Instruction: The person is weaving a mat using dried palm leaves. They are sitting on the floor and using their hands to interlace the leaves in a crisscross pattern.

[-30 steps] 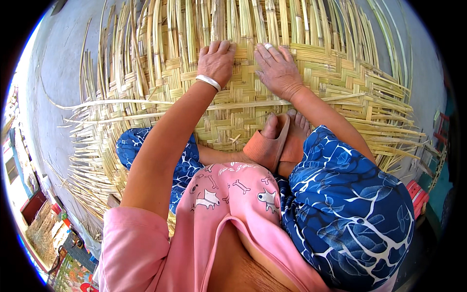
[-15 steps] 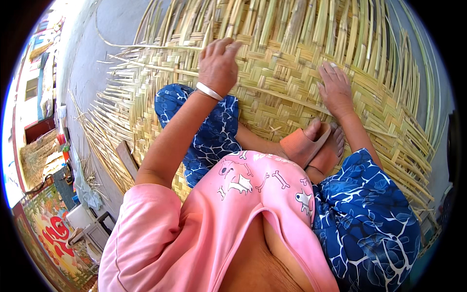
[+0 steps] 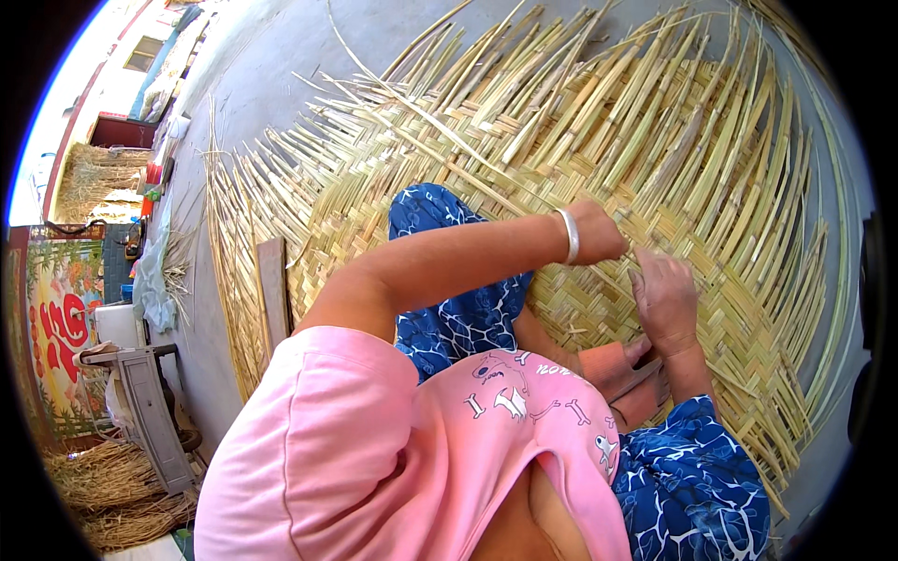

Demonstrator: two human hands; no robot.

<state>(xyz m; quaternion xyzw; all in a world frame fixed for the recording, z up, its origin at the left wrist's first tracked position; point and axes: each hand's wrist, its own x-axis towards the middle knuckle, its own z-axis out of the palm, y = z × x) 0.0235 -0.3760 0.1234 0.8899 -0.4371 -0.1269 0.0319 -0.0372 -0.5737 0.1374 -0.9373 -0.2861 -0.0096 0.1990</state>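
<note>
A half-woven mat [image 3: 580,299] of flat, pale yellow-green reed strips lies under both hands, its weave diagonal. My left hand [image 3: 599,234], with a silver bangle at the wrist, is closed low over the weave, its fingers folded out of sight. A long loose reed strip [image 3: 449,140] slants across the mat toward it. Just right of it, my right hand [image 3: 666,294] has its fingers bent and drawn together at the mat's surface. The fingertips of the two hands nearly meet. What either hand pinches is hidden.
Unwoven reed ends [image 3: 645,103] fan out along the far and right sides. My sandalled foot [image 3: 636,379] rests on the mat. A flat wooden board [image 3: 272,290] lies at the left. Beyond are a grey cart-like frame [image 3: 150,411] and straw bundles [image 3: 103,486].
My left hand has swung right and down beside the right hand, its fingers folding in. The right hand has lowered and curled. The whole view has turned, so the mat appears rotated clockwise.
</note>
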